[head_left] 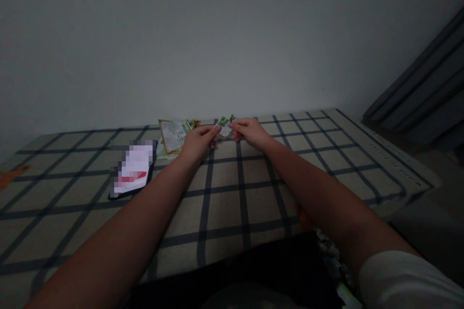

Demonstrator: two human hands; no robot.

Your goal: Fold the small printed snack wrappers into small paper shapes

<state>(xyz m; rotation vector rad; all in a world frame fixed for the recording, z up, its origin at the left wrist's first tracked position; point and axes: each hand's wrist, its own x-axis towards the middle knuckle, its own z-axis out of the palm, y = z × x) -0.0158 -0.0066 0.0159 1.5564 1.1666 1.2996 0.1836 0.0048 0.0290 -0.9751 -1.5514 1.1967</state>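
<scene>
Both of my arms reach forward over a checked cloth (pixel 224 203). My left hand (pixel 197 141) and my right hand (pixel 250 131) pinch the two ends of a small green and white packet (pixel 225 126), held just above the cloth. The fingers of both hands are closed on it. Just left of my left hand lies a larger flat printed packet (pixel 173 136) in orange, green and white.
A dark flat item with a blurred face (pixel 132 170) lies on the cloth to the left. A plain wall (pixel 217 34) rises right behind the surface. Dark slanted folds of fabric (pixel 424 101) are at the right. An orange scrap (pixel 12 175) sits at the far left edge.
</scene>
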